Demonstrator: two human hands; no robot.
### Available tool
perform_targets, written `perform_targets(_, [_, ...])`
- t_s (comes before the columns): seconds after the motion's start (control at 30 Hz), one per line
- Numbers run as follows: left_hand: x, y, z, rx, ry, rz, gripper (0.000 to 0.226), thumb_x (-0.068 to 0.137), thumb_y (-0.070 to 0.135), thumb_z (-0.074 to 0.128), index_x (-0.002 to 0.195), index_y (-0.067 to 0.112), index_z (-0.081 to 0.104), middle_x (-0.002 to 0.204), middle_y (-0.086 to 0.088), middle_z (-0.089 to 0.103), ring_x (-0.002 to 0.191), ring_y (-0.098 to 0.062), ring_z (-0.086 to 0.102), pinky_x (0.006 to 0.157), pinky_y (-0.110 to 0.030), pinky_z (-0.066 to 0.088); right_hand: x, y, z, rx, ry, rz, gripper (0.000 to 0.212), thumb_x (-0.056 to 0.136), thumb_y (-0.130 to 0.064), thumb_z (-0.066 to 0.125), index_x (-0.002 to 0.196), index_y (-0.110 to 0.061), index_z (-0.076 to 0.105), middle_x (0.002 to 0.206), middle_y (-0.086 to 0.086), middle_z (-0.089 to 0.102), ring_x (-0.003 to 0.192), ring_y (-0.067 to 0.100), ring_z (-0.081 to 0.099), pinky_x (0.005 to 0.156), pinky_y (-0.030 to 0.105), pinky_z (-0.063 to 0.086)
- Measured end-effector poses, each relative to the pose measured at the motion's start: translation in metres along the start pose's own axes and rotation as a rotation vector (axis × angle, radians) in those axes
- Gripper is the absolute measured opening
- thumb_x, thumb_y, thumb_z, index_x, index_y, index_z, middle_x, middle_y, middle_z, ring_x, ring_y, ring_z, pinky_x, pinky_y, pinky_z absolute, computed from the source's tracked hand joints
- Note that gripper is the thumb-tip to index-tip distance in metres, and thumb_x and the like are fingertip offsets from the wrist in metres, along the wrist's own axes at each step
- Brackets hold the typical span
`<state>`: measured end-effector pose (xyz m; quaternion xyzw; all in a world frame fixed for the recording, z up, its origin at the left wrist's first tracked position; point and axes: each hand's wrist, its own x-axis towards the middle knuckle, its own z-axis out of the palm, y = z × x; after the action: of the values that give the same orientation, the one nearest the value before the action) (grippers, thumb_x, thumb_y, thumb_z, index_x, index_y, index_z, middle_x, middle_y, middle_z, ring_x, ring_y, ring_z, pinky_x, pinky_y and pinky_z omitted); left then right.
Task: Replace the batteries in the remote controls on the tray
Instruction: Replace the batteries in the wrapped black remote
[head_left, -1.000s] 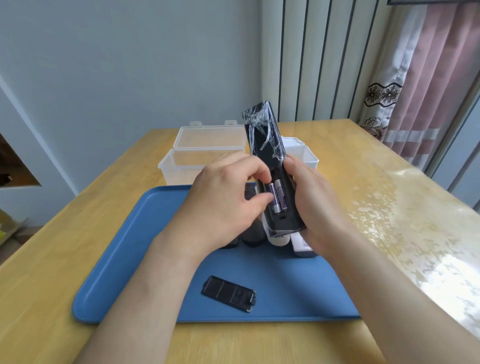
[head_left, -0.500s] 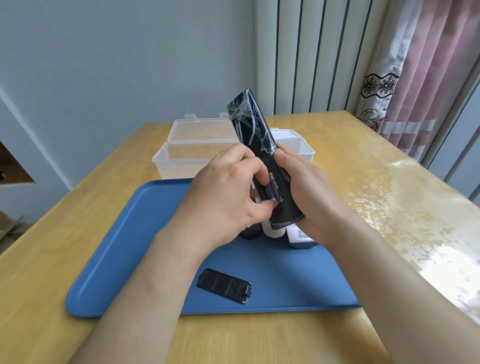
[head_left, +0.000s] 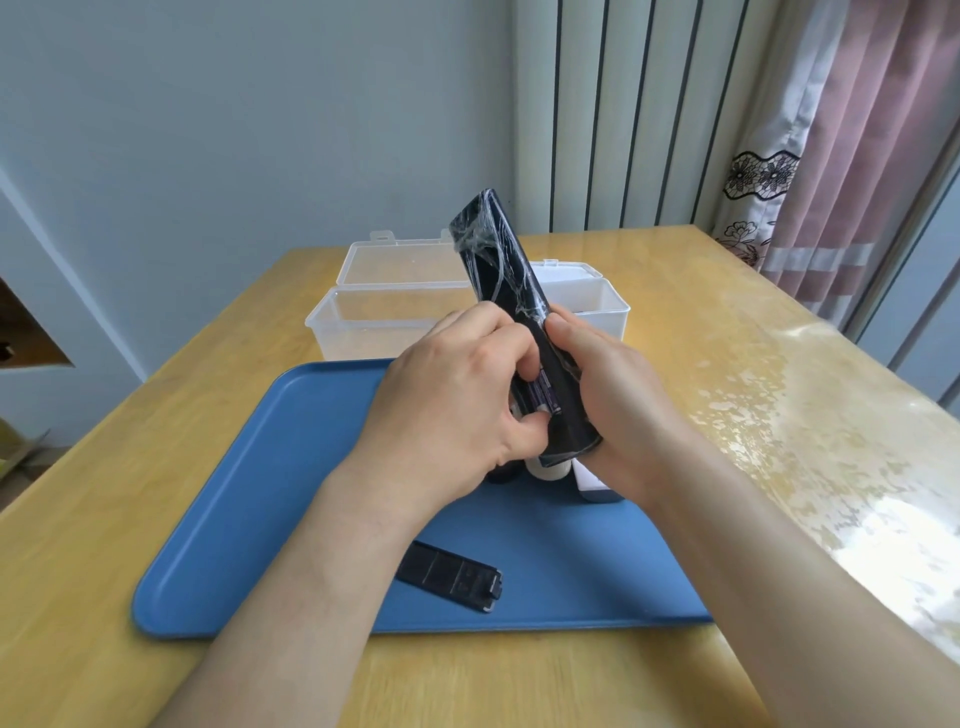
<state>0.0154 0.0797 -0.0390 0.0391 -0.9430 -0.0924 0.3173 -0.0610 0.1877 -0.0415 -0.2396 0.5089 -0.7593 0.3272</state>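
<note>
A black remote (head_left: 519, 306), wrapped in crinkled clear film (head_left: 480, 241), is clasped by the right grip (head_left: 618, 395); its cylindrical battery (head_left: 545, 396) is pinched by the left grip (head_left: 452, 410).

view: single head cam, wide-angle (edges bow a bit)
origin: above and behind the left hand (head_left: 457, 400) and right hand (head_left: 618, 384)
facing: forward, down
range: close; fingers (head_left: 483, 332) on the remote (head_left: 498, 270) sit mid-frame
past fingers: clear boxes (head_left: 363, 317), wall (head_left: 260, 130)
nearer than fingers: tray (head_left: 519, 626) front rim, table (head_left: 467, 686) edge
</note>
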Motion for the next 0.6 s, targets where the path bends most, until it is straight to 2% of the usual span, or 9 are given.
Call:
perform_targets(0.1, [0.000, -0.002, 0.000, 0.016, 0.042, 0.028, 0.027, 0.060, 0.034, 0.067, 0.080, 0.017, 0.061, 0.082, 0.004, 0.058, 0.066, -0.015, 0.041, 0.058, -0.027, 0.039, 0.002, 0.001, -0.001, 0.052, 0.014, 0.021, 0.031, 0.105, -0.021, 0.035, 0.104, -0.017, 0.066, 0.070, 0.000, 0.061, 0.064, 0.014, 0.059, 0.052, 0.023, 0.048])
perform_targets(0.2, [0.000, 0.000, 0.001, 0.019, 0.080, 0.052, 0.023, 0.063, 0.029, 0.067, 0.081, 0.015, 0.063, 0.081, 0.004, 0.061, 0.061, -0.020, 0.045, 0.055, -0.028, 0.043, 0.002, 0.000, -0.001, 0.107, 0.039, 0.035, 0.030, 0.106, -0.022, 0.036, 0.098, -0.015, 0.064, 0.070, 0.001, 0.063, 0.064, 0.016, 0.061, 0.056, 0.026, 0.051])
perform_targets(0.37, [0.000, 0.005, 0.007, 0.003, 0.149, 0.105, 0.017, 0.065, 0.018, 0.065, 0.080, 0.011, 0.063, 0.078, 0.000, 0.062, 0.063, -0.023, 0.053, 0.055, -0.034, 0.047, 0.002, -0.004, -0.002, 0.159, 0.061, 0.004, 0.031, 0.106, -0.021, 0.034, 0.092, -0.012, 0.061, 0.063, 0.002, 0.060, 0.058, 0.016, 0.058, 0.053, 0.024, 0.050])
perform_targets(0.6, [-0.001, 0.007, 0.010, -0.006, 0.221, 0.174, 0.018, 0.067, 0.011, 0.062, 0.084, 0.009, 0.068, 0.079, -0.001, 0.067, 0.064, -0.026, 0.058, 0.054, -0.035, 0.049, 0.004, -0.006, -0.004, 0.163, 0.119, -0.012, 0.028, 0.104, -0.022, 0.037, 0.092, -0.011, 0.060, 0.064, 0.002, 0.058, 0.059, 0.016, 0.055, 0.055, 0.027, 0.049])
